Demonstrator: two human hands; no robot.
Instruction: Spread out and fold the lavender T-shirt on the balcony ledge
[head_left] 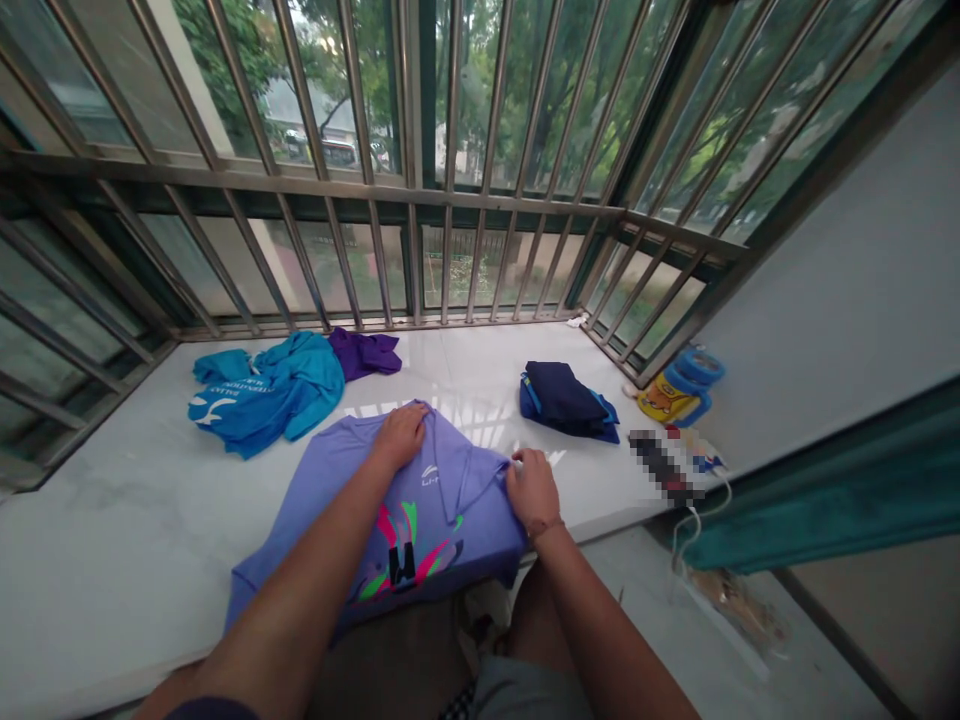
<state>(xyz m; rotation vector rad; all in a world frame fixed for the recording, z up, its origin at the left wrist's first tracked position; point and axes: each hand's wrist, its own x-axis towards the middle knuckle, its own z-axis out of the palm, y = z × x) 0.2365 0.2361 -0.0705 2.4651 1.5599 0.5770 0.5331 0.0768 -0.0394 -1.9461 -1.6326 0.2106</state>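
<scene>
A lavender polo shirt (442,510) with a pink, green and black print lies spread on the white marble ledge (112,530), its lower part hanging over the front edge. My left hand (400,433) is closed on the shirt's far shoulder near the collar. My right hand (531,487) pinches the shirt's right shoulder edge.
A heap of turquoise shirts (262,390) and a purple garment (364,352) lie at the back left. Folded navy and blue clothes (566,400) sit to the right. A yellow and blue container (679,388) stands in the right corner. Metal window bars (405,200) close off the far side.
</scene>
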